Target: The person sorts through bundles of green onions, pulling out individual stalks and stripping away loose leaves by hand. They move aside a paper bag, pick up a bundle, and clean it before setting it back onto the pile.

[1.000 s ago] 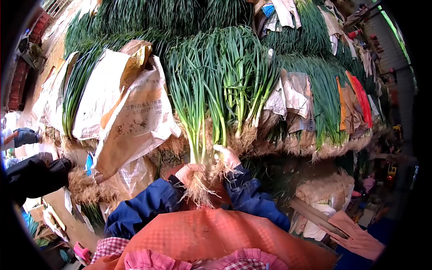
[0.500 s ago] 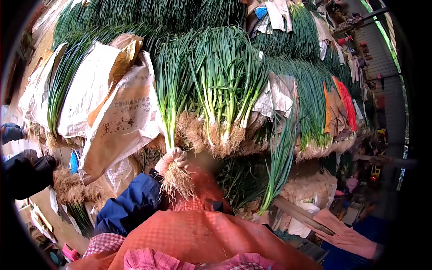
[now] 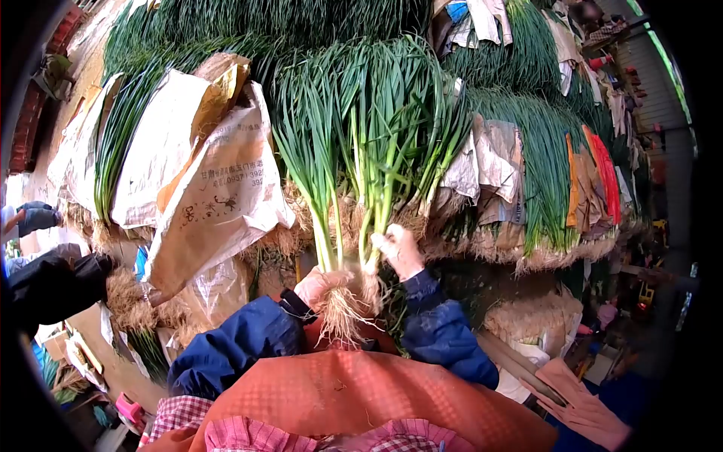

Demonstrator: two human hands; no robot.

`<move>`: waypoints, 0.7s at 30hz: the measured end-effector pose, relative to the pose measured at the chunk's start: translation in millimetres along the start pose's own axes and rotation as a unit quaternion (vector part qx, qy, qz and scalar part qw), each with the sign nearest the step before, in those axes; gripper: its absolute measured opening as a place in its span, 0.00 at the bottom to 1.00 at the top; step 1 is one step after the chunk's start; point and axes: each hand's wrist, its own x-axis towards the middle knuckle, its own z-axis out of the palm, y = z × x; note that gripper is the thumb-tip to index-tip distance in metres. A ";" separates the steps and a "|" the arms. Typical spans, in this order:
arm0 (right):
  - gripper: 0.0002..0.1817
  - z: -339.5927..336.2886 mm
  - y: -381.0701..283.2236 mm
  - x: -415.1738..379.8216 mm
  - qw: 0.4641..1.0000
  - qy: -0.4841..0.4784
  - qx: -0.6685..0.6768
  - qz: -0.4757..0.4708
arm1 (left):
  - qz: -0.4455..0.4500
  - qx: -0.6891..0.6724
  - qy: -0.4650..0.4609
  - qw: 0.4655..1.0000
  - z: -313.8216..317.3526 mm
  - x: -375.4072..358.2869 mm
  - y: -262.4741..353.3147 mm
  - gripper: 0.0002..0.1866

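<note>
My left hand [image 3: 320, 286] is closed round the lower stalks of a bunch of green onions [image 3: 325, 233], just above its hanging pale roots [image 3: 344, 316]. Right beside it, my right hand [image 3: 399, 251] has its fingers closed at the lower stalks of more green onions [image 3: 374, 218]. These stalks stand close to the held bunch, and their roots hang between my two hands. Behind both hands lies a wide heap of green onions [image 3: 422, 98], leaves pointing away from me.
Printed white sacks [image 3: 218, 181] cover the heap at the left. Cloths and a red strip [image 3: 605, 177] lie on it at the right. A pink glove [image 3: 580, 407] rests at the lower right by a wooden bar [image 3: 520, 365]. A person's dark sleeve [image 3: 60, 286] shows at the left.
My right hand has come up from the lower right to the stalks beside my left hand; the loose onions it held there are gone from that spot. My left hand has shifted right with its bunch.
</note>
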 end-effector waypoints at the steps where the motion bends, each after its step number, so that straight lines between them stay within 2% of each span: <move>1: 0.12 14.2 21.0 1.3 0.998 -0.034 0.050 -0.030 | 0.016 0.059 0.018 0.998 1.6 2.3 -2.4 0.16; 2: 0.12 17.1 13.0 4.7 0.982 -0.079 0.167 0.044 | 0.054 0.134 0.028 0.989 -2.1 6.5 -7.9 0.15; 3: 0.13 21.0 3.6 8.0 0.944 -0.125 0.282 0.120 | 0.050 0.092 0.067 0.992 -3.7 5.8 -17.3 0.15; 5: 0.16 31.2 -28.9 8.2 0.924 -0.112 0.351 0.108 | 0.027 0.063 0.078 0.995 -0.8 5.9 -14.5 0.17; 6: 0.20 29.8 -31.0 8.3 0.920 -0.158 0.357 0.042 | 0.032 -0.067 0.028 0.997 11.1 -2.0 -12.8 0.18; 7: 0.20 27.7 -39.0 8.1 0.907 -0.175 0.382 0.037 | 0.007 -0.128 -0.054 0.990 6.0 -3.3 -11.5 0.18; 9: 0.21 26.8 -45.7 27.3 0.860 -0.170 0.478 0.058 | -0.029 -0.130 -0.094 0.987 -7.0 3.1 -13.5 0.18; 11: 0.18 27.2 -33.1 51.3 0.855 -0.156 0.490 0.070 | 0.018 -0.119 -0.058 0.991 -2.1 5.3 -17.7 0.18; 13: 0.14 32.3 -10.0 54.4 0.869 -0.133 0.469 0.089 | -0.021 -0.211 -0.061 0.975 -9.9 3.8 -21.2 0.18; 14: 0.10 35.3 -3.5 47.3 0.860 -0.090 0.492 0.105 | -0.025 -0.212 -0.078 0.974 -13.8 4.2 -25.0 0.17; 15: 0.06 29.1 1.7 36.8 0.885 -0.093 0.440 0.119 | -0.025 -0.215 -0.096 0.972 -17.0 5.8 -28.1 0.17; 17: 0.05 22.2 6.2 20.2 0.880 -0.134 0.444 0.104 | -0.015 -0.192 -0.059 0.979 -8.2 -2.1 -23.7 0.16; 18: 0.05 22.0 4.9 13.3 0.878 -0.138 0.455 0.064 | -0.023 -0.191 -0.044 0.980 -2.7 -5.4 -16.7 0.15; 19: 0.03 24.0 3.0 12.7 0.929 -0.052 0.366 -0.020 | -0.028 -0.191 -0.033 0.981 1.9 -4.4 -13.0 0.15; 21: 0.02 29.8 -34.5 22.0 0.858 -0.057 0.511 -0.001 | -0.030 -0.156 -0.027 0.987 -5.2 3.2 -18.0 0.15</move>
